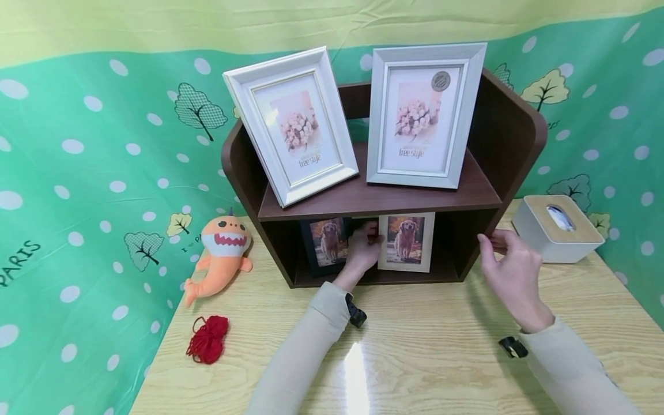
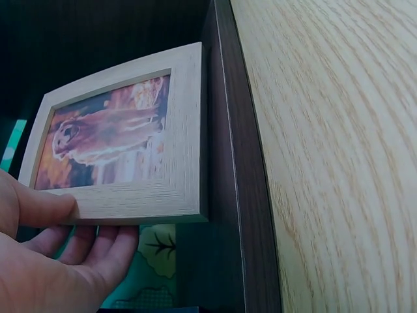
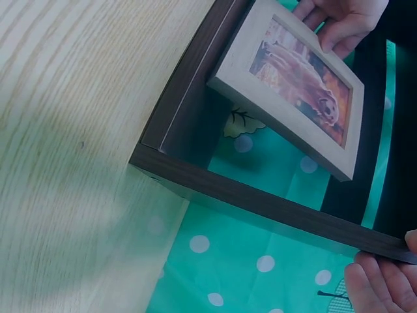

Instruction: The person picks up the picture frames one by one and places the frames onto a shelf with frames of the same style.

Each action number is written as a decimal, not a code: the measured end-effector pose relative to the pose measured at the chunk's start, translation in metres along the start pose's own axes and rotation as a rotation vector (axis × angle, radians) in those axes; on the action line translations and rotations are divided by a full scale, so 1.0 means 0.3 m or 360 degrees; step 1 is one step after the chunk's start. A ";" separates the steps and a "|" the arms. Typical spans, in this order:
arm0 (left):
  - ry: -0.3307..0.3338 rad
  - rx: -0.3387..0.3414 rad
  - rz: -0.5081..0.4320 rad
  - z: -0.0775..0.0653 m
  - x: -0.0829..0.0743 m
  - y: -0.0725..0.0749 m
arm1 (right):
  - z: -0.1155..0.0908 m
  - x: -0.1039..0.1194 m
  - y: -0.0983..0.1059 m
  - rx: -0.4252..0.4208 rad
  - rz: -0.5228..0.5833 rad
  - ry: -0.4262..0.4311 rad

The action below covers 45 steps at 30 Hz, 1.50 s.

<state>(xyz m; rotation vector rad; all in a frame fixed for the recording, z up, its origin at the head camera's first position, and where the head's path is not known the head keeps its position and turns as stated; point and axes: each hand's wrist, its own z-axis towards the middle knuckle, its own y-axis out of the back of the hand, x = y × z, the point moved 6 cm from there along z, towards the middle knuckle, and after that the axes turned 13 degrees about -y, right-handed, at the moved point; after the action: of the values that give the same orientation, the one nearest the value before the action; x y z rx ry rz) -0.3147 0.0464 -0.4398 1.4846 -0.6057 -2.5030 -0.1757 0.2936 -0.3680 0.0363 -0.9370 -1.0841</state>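
Note:
My left hand point(image 1: 365, 249) is inside the lower compartment of a dark brown shelf point(image 1: 384, 199). It pinches the left edge of a pale wood picture frame point(image 1: 407, 241) with a dog photo. In the left wrist view the thumb point(image 2: 49, 207) lies on the front of that frame, the fingers behind it. To the left of this hand, a dark picture frame point(image 1: 325, 242) with a similar photo leans in the same compartment, partly covered by the hand. My right hand point(image 1: 513, 274) grips the shelf's right side panel, thumb at the front edge and fingers point(image 3: 381, 287) along the outer face.
On the upper shelf stand a tilted white picture frame point(image 1: 295, 124) and a grey-white one point(image 1: 425, 115). Left on the wooden table point(image 1: 415, 351) are an orange shark plush point(image 1: 220, 259) and red yarn point(image 1: 208, 340). A tissue box point(image 1: 557, 227) stands at right, near the patterned cloth backdrop.

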 end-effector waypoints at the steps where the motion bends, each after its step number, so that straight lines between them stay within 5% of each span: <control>1: 0.0008 -0.0004 -0.0009 -0.001 0.001 0.000 | 0.000 0.001 0.000 -0.0001 0.0000 0.0002; 20: 0.0012 -0.0049 -0.0131 -0.007 -0.012 0.010 | 0.000 0.019 0.001 -0.0023 0.0019 0.0022; 31: -0.0109 -0.0017 -0.0097 -0.055 -0.118 0.025 | -0.005 0.021 0.007 -0.0037 0.0023 0.0017; 38: -0.0214 -0.0028 0.0055 -0.060 -0.184 0.041 | -0.004 0.022 0.005 -0.0013 -0.0003 -0.0029; 45: -0.0303 0.0048 -0.0030 -0.091 -0.226 0.073 | -0.004 0.015 0.005 -0.0015 0.0005 -0.0013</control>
<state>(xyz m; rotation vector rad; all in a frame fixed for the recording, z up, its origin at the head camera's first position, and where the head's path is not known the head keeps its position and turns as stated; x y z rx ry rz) -0.2589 0.0430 -0.3878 1.2756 -0.6645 -2.6817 -0.1732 0.2903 -0.3651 0.0223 -0.9390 -1.0863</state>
